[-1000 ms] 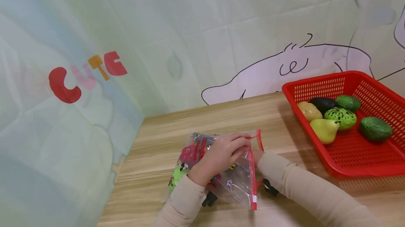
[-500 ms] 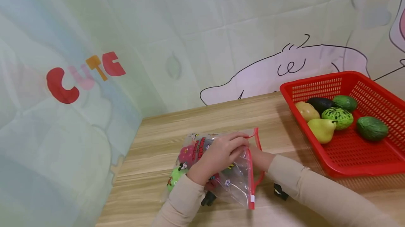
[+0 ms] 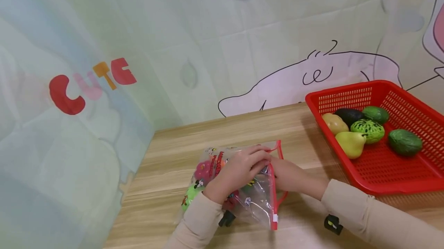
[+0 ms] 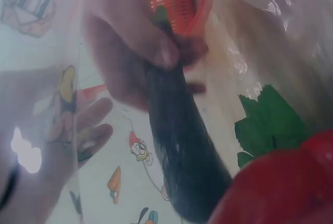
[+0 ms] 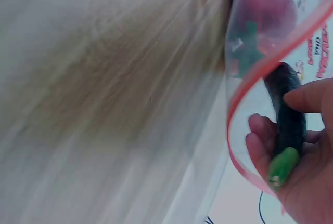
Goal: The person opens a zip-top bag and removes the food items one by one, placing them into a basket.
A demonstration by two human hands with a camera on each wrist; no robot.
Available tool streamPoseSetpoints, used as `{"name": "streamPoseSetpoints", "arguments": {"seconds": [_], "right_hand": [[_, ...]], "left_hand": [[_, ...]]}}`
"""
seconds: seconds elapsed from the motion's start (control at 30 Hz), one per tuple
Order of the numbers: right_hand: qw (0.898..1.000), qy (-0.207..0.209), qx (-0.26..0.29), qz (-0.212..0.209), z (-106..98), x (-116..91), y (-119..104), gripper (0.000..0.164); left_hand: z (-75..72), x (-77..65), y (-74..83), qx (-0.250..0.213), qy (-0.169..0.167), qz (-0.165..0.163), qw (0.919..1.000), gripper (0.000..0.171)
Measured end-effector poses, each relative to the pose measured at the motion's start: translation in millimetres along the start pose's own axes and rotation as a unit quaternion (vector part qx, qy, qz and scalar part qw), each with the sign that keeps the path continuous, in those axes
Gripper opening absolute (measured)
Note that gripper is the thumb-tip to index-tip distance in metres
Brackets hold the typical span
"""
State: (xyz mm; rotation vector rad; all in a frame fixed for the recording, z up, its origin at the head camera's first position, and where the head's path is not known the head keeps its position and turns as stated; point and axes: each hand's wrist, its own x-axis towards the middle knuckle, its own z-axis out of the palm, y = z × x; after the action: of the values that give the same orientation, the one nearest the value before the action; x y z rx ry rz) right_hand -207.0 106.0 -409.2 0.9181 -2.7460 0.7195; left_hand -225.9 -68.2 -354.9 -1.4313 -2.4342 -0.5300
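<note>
Wood-grain tabletop (image 3: 180, 141) under basket and bag. Red perforated plastic basket (image 3: 385, 174) sits right. Clear plastic zip bag (image 3: 256, 208), red-edged, cartoon-printed, lies left of it. Left hand (image 3: 241, 166): fingers bent over the bag's upper mouth edge, pinching it. Right hand (image 5: 312, 182): at the mouth, thumb and fingers wrapped round a long dark green-capped vegetable (image 5: 290, 122), far end pointing into the bag.
</note>
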Motion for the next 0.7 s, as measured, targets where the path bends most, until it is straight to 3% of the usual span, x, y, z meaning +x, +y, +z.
{"name": "streamPoseSetpoints", "arguments": {"seconds": [0.1,0.3,0.5,0.7], "right_hand": [[0.999,-0.009,0.021,0.04,-11.5,-9.6,-3.3,0.045],[0.993,-0.027,0.021,0.116,-38.0,-26.5,-9.0,0.03],[0.992,-0.021,-0.031,0.124,-68.2,-41.6,-11.1,0.027],[0.989,-0.038,-0.048,0.136,-104.8,-53.0,-12.1,0.032]], "left_hand": [[1.2,0.7,-0.1,-0.001,0.0,-0.002,1.0,0.018],[2.3,1.0,0.3,0.008,-0.009,-0.003,0.9999,0.017],[3.2,1.7,-0.1,-0.002,-0.02,-0.016,0.9997,0.016],[3.4,3.3,-1.2,-0.005,-0.022,-0.021,0.9995,0.017]]}}
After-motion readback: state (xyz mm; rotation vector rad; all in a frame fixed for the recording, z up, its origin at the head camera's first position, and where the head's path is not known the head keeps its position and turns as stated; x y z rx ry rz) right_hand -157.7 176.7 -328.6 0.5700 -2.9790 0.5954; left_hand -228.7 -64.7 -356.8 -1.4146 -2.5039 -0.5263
